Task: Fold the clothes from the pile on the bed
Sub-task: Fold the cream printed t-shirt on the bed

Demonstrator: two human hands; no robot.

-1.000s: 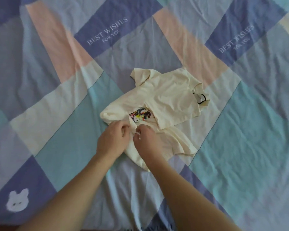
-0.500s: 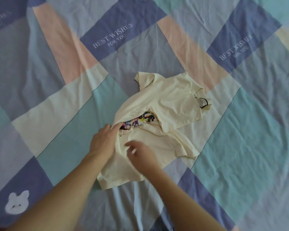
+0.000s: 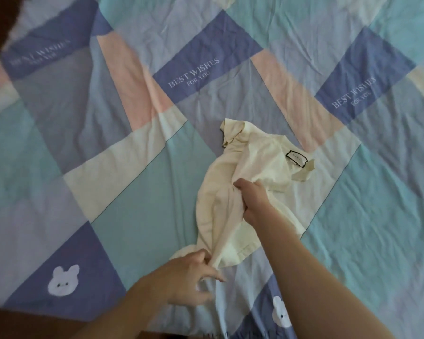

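The right hand point(image 3: 251, 200) is clenched on a bunched fold at the middle of the cream short-sleeved cotton shirt point(image 3: 260, 165). The left hand point(image 3: 189, 275), nearer the person, pinches the shirt's lower hem. The shirt lies crumpled on the patchwork-print bed sheet point(image 3: 132, 211), its black-edged neck label point(image 3: 296, 158) beyond the right hand.

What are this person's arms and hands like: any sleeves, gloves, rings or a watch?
Both arms are bare as far as the picture shows: no sleeve or cuff reaches the forearms. The left hand and the right hand wear no gloves, and no watch or bracelet shows at either wrist. No ring is visible, though the left hand's fingers are blurred, so a thin one could be missed.
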